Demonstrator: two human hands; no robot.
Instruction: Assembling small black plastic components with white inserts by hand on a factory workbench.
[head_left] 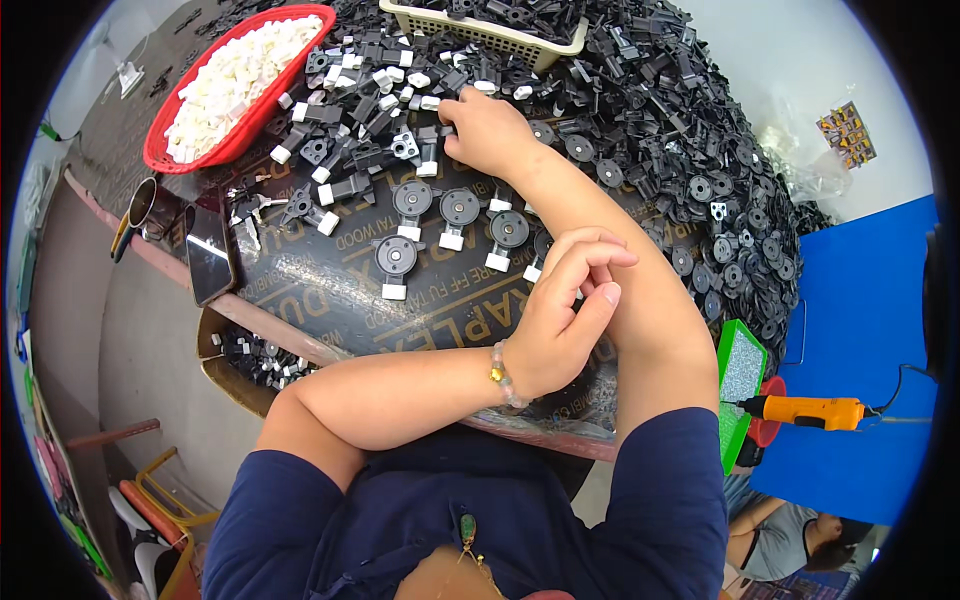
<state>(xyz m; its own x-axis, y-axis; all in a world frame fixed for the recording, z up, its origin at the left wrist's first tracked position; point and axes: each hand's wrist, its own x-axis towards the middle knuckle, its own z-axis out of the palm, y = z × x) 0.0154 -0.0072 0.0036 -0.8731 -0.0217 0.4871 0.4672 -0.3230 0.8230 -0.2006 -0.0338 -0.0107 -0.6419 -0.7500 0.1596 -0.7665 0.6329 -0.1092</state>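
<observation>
Red basket [237, 143] holds white pieces [235, 88]; left hand [562, 325] curls loosely open, right hand's [492, 132] grip unclear.

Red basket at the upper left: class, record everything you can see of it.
The red basket is shallow and elongated with rounded ends, apparently plastic. It sits upright on the dark tabletop, set slantwise, heaped with white blocks that hide its bottom. Black parts crowd its right side, some perhaps touching. The left hand and right hand are clear of it.
</observation>
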